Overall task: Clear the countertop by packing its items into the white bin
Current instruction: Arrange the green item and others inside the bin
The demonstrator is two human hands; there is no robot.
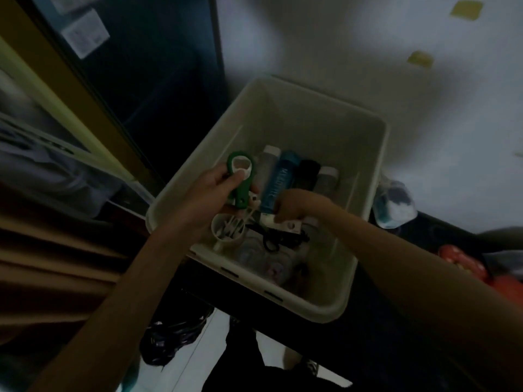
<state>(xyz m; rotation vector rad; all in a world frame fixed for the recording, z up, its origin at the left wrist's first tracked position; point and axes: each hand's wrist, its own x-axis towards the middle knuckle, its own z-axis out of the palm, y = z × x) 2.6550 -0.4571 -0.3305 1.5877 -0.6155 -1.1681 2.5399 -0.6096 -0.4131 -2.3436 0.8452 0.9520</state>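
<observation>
Dim view. White bin (325,123) on dark desk (396,321), near wall. Left hand (215,193) above bin's left side, grip closed round green opener (240,179). Right hand (294,205) low inside bin, fingers pinching small white tube (278,222). Bin floor: row of bottles, blue one (278,179) among them, black scissors (280,239), white cup (226,229) of sticks. Red item (464,264) on desk, right of bin.

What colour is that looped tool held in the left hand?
Green, with a white inner lining, seen in the head view: the looped tool in the left hand.
</observation>
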